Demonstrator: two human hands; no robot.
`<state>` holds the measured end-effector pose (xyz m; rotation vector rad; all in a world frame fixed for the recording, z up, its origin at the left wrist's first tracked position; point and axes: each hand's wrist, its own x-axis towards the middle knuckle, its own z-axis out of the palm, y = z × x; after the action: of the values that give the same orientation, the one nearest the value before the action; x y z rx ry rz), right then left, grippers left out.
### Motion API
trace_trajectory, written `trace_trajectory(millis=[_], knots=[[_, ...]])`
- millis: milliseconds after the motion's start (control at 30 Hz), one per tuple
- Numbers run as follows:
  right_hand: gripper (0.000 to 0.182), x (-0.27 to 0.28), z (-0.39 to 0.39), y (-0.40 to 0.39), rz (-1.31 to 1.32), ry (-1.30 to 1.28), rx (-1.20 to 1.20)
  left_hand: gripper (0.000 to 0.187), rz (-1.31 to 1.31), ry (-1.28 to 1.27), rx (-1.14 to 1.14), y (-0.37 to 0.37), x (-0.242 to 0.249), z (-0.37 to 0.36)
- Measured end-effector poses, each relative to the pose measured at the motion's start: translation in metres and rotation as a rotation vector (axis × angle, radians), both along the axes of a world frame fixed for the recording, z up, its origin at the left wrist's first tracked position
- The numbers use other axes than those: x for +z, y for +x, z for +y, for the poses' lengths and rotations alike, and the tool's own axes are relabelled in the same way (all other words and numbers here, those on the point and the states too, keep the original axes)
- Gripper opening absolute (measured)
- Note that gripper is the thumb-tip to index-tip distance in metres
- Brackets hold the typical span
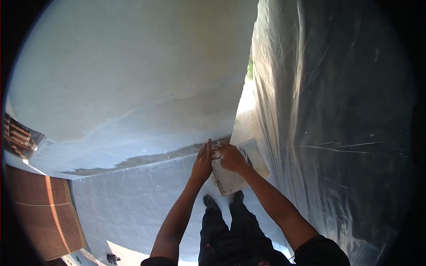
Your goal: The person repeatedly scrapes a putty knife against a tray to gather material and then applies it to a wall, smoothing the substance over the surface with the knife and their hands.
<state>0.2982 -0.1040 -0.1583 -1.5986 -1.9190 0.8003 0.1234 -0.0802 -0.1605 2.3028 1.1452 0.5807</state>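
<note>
My left hand (203,163) is stretched out, its fingers long and close together, pointing toward the base of the wall. Right beside it, my right hand (232,157) is bent with the fingers curled inward. A small whitish, smeared thing (216,154) shows between the two hands; its kind is hard to make out, and the fingers partly cover it. Under and beside my right hand is a pale rectangular tray (228,181) with worn, stained edges, just in front of my feet.
A large pale wall (133,66) rises ahead, with a dark rough strip (146,160) along its foot. Clear plastic sheeting (319,111) hangs at the right. Bluish sheeting (133,199) covers the floor. A brown woven mat (44,213) lies at the left, below stacked bricks (20,135).
</note>
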Motion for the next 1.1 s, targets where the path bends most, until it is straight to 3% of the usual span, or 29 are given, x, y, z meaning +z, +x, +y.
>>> trace_trajectory(millis=[67, 167, 300, 367, 400, 467, 533, 633, 733, 800, 900, 1033, 1100], knots=[[0.048, -0.042, -0.033, 0.006, -0.394, 0.035, -0.039, 0.094, 0.02, -0.108, -0.055, 0.014, -0.052, -0.032], [0.033, -0.113, -0.078, 0.016, -0.32, -0.172, -0.011, 0.097, 0.034, -0.311, -0.151, 0.036, -0.11, -0.073], [0.026, -0.181, -0.119, 0.04, -0.282, -0.36, -0.002, 0.089, 0.076, -0.493, -0.204, 0.056, -0.168, -0.102], [0.021, -0.213, -0.133, 0.052, -0.117, -0.141, -0.251, 0.083, 0.153, -0.382, -0.081, 0.059, -0.194, -0.104], [0.021, -0.222, -0.133, 0.058, -0.112, -0.165, -0.254, 0.084, 0.226, -0.368, -0.066, 0.058, -0.2, -0.099], [0.019, -0.234, -0.124, 0.074, 0.139, -0.343, -0.585, 0.084, 0.243, -0.277, -0.005, 0.053, -0.227, -0.091], [0.021, -0.258, -0.112, 0.088, 0.248, -0.215, -0.75, 0.083, 0.254, -0.179, 0.054, 0.048, -0.248, -0.082], [0.025, -0.261, -0.087, 0.108, 0.207, -0.218, -0.807, 0.082, 0.25, -0.101, 0.091, 0.037, -0.27, -0.073], [0.029, -0.279, -0.072, 0.115, 0.073, -0.058, -0.761, 0.082, 0.286, -0.038, 0.115, 0.027, -0.286, -0.076], [0.033, -0.288, -0.067, 0.115, -0.134, 0.174, -0.568, 0.079, 0.241, -0.069, 0.142, 0.022, -0.292, -0.081], [0.036, -0.289, -0.082, 0.092, -0.283, 0.201, -0.531, 0.079, 0.135, -0.082, 0.173, 0.023, -0.297, -0.081], [0.033, -0.269, -0.112, 0.068, -0.292, 0.104, -0.547, 0.077, 0.16, -0.102, 0.176, 0.024, -0.295, -0.078], [0.033, -0.259, -0.115, 0.072, -0.019, -0.085, -0.511, 0.076, 0.18, -0.086, 0.163, 0.023, -0.297, -0.081]])
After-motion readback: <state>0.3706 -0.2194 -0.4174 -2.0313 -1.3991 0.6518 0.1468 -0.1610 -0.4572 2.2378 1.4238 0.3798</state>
